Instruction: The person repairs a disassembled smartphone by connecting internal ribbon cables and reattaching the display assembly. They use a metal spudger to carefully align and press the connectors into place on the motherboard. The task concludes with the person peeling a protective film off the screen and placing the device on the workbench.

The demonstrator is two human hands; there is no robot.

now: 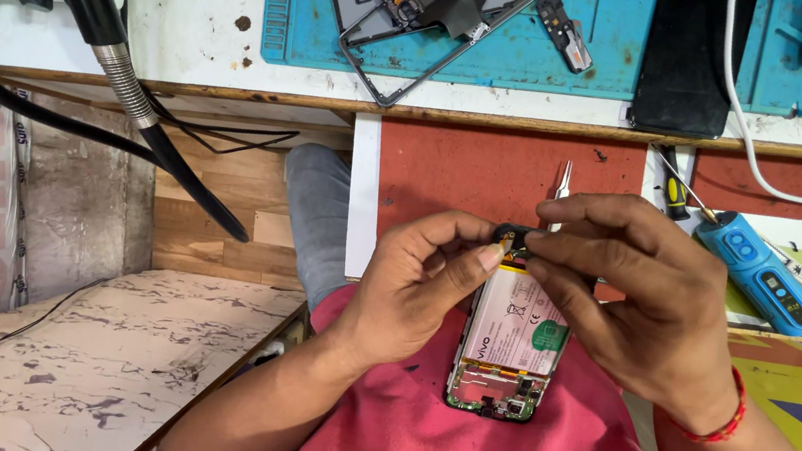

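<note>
Pink cloth on the person's lap lies under an opened phone (pixel 506 343), its battery showing. Left hand (pixel 413 292) and right hand (pixel 639 303) pinch the phone's top end between fingertips. Farther off, tweezers (pixel 562 183) rest on the red mat (pixel 448 165), with a blue mat (pixel 623 39) beyond on the table (pixel 200 41).

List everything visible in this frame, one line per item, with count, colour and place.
opened phone: 1, white battery showing, held over the lap
tweezers: 1, silver, red mat behind the hands
blue work mat: 1, bench top
phone frame: 1, dark, on the blue work mat
black phone: 1, face down, bench right
blue tool: 1, right of the hands
screwdriver: 1, black-yellow handle, right
left hand: thumb at the phone's top edge
right hand: pinching the phone's top
</note>
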